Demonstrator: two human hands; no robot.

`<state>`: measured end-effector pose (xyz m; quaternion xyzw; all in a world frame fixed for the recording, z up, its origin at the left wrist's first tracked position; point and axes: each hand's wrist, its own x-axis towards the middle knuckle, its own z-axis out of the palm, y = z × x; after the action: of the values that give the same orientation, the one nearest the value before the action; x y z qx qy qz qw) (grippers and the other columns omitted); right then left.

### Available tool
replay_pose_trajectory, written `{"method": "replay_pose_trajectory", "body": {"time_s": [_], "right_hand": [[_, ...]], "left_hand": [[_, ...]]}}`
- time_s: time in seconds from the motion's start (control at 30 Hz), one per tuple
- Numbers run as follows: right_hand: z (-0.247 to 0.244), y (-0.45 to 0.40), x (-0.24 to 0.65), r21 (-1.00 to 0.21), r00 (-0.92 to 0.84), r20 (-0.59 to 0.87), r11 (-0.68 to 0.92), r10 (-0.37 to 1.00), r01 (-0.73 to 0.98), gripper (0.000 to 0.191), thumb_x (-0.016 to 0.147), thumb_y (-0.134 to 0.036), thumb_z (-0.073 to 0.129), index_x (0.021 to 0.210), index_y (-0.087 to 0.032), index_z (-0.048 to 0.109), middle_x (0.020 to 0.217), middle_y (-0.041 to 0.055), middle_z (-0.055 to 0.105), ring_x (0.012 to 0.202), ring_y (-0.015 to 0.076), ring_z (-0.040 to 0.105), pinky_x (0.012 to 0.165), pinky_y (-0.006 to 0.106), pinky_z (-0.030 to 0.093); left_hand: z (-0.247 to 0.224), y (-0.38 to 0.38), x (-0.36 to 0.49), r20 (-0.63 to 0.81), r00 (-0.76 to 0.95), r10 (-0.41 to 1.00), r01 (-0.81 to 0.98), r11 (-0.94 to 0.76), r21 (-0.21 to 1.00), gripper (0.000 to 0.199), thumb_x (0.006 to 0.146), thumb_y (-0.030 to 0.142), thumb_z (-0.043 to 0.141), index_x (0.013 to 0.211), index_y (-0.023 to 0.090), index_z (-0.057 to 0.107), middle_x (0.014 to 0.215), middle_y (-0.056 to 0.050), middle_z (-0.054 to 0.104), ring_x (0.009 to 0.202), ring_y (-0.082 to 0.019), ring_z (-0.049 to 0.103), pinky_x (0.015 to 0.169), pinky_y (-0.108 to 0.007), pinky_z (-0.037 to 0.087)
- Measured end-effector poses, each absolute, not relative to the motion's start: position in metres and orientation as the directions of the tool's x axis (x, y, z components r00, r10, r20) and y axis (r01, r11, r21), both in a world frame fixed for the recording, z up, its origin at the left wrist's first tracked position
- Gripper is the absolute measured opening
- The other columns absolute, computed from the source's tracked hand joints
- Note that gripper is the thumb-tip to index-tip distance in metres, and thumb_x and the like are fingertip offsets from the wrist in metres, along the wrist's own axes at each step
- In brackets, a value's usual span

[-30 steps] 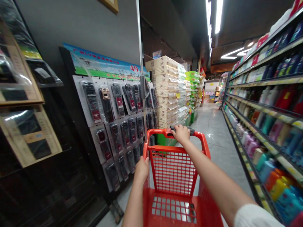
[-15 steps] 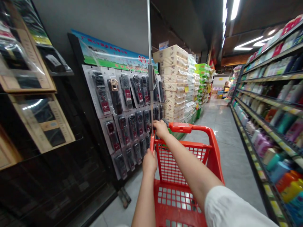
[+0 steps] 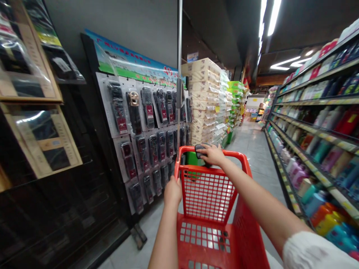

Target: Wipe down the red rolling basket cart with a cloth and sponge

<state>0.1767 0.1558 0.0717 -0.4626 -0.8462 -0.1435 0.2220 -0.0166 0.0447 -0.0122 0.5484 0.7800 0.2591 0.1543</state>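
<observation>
A red shopping cart (image 3: 249,224) stands before me, its basket and grid panel showing. My left hand (image 3: 172,190) is wrapped round the left side of its red frame, beside a tall metal pole (image 3: 180,48) rising from that corner. At the far bar, my right hand (image 3: 212,154) lies over a black object (image 3: 201,151), fingers spread and touching it; what the object is, I cannot tell.
Packaged belts hang on a display rack (image 3: 89,71) at the left, near boxed goods (image 3: 45,142). Stacked tissue packs (image 3: 203,93) stand beyond it. Shelves of bottles (image 3: 322,138) line the right side of the tiled aisle (image 3: 244,149).
My right hand has moved right, away from the pole, and its fingers have spread over the black object. The cart has turned slightly, and more of its far bar shows.
</observation>
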Motion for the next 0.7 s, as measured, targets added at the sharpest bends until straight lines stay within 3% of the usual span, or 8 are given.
{"method": "replay_pose_trajectory", "body": {"time_s": [0.1,0.23,0.43,0.6,0.7], "right_hand": [[0.055,0.159,0.160,0.129,-0.429,0.429,0.416,0.795,0.900,0.038,0.093,-0.031,0.047,0.129,-0.038,0.058,0.142,0.0040,0.049,0.120,0.0336,0.045,0.097,0.059,0.034],[0.055,0.170,0.111,0.211,-0.516,0.397,0.471,0.759,0.856,0.036,0.098,-0.025,0.034,0.119,-0.030,0.064,0.132,0.0076,0.053,0.111,0.0275,0.048,0.092,0.046,0.039],[0.064,0.179,0.139,0.315,-0.647,0.338,0.566,0.683,0.762,0.035,0.093,-0.026,0.051,0.126,-0.034,0.057,0.144,0.0053,0.043,0.118,0.0293,0.044,0.094,0.047,0.037],[0.054,0.174,0.216,0.227,-0.641,0.382,0.605,0.666,0.763,0.037,0.096,-0.034,0.049,0.133,-0.038,0.054,0.151,0.0005,0.039,0.123,0.0261,0.044,0.101,0.043,0.035],[0.047,0.171,0.259,0.137,-0.590,0.420,0.595,0.689,0.792,0.038,0.094,-0.029,0.053,0.131,-0.037,0.057,0.150,0.0001,0.042,0.124,0.0221,0.046,0.104,0.038,0.034]], "left_hand": [[-0.011,0.044,-0.015,0.045,-0.345,0.938,0.782,0.260,0.566,0.030,0.098,0.030,0.033,0.109,0.012,0.056,0.104,-0.019,0.072,0.099,-0.025,0.069,0.073,-0.029,0.044],[-0.009,0.044,-0.014,0.036,-0.334,0.942,0.799,0.263,0.541,0.030,0.098,0.028,0.033,0.110,0.011,0.056,0.105,-0.019,0.071,0.099,-0.026,0.069,0.074,-0.030,0.045],[-0.002,0.048,-0.016,0.015,-0.341,0.940,0.788,0.277,0.551,0.033,0.098,0.030,0.032,0.113,0.012,0.055,0.110,-0.020,0.070,0.103,-0.028,0.068,0.075,-0.030,0.046],[-0.001,0.051,-0.017,0.030,-0.340,0.940,0.800,0.273,0.534,0.034,0.097,0.032,0.033,0.110,0.014,0.058,0.106,-0.020,0.071,0.101,-0.029,0.068,0.074,-0.032,0.048],[-0.001,0.052,-0.017,0.061,-0.330,0.942,0.816,0.252,0.520,0.033,0.096,0.031,0.033,0.108,0.013,0.059,0.103,-0.020,0.072,0.099,-0.030,0.069,0.074,-0.033,0.049]]}}
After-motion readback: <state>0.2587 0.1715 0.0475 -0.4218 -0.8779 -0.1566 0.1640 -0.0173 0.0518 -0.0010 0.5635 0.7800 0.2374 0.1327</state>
